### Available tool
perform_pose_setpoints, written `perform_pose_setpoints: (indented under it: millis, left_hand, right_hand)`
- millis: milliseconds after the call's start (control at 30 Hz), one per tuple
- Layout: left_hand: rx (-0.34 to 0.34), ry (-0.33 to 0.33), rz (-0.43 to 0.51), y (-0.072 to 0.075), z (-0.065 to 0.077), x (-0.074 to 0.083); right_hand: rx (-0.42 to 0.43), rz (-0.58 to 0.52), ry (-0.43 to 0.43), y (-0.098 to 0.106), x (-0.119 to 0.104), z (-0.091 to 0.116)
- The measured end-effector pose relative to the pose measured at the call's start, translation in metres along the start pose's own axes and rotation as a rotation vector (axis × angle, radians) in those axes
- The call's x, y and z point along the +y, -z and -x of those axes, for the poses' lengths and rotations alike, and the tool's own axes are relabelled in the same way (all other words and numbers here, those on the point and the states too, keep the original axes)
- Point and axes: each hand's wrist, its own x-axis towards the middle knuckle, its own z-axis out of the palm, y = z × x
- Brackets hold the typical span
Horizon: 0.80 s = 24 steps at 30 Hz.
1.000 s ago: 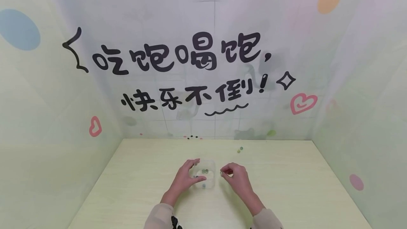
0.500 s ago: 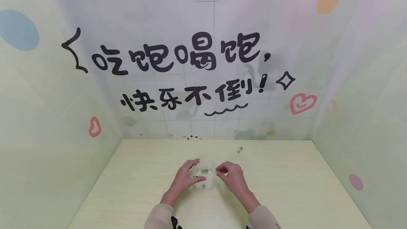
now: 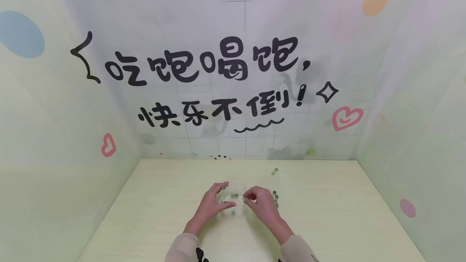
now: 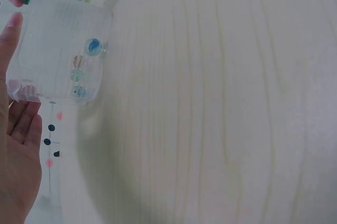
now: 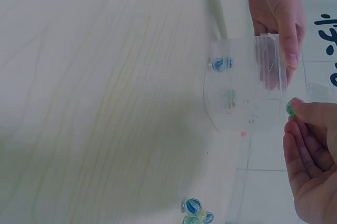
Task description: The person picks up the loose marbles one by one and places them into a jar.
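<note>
A clear plastic box (image 3: 238, 189) stands on the table in front of me, with several glass marbles inside. Through its wall in the left wrist view I see a larger blue marble (image 4: 93, 47) and smaller ones beside it. My left hand (image 3: 210, 202) grips the box from the left, thumb at the near rim and fingers round the far side. Between thumb and fingertips, my right hand (image 3: 265, 203) pinches a green marble (image 5: 290, 109) right at the box's rim. The right wrist view shows the left thumb lying along the rim.
Loose marbles (image 3: 275, 199) lie on the table just right of my right hand. A pair of marbles (image 3: 274, 171) sits farther back. The pale wooden table (image 3: 164, 197) ends at a printed curtain (image 3: 196, 148), with more curtain at both sides.
My right hand has moved left to the box rim with the green marble, uncovering the loose marbles at its right. The left hand and the box stay put.
</note>
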Motion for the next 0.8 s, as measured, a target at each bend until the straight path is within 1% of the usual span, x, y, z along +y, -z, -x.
perform_pose_setpoints:
  millis: [300,533,800]
  left_hand:
    - [0.002,-0.003,0.005,0.0001,0.0001,-0.0005]
    - [-0.004,0.002,-0.004,0.0001,0.0,-0.0004]
    - [-0.004,0.013,0.013,0.0006,0.0005,0.0006]
  right_hand:
    - [-0.009,0.02,0.009,-0.0047,-0.0027,-0.0001]
    - [0.0,0.017,0.004,-0.0042,-0.0041,0.0003]
    - [-0.002,0.002,0.002,-0.0023,-0.003,0.0015]
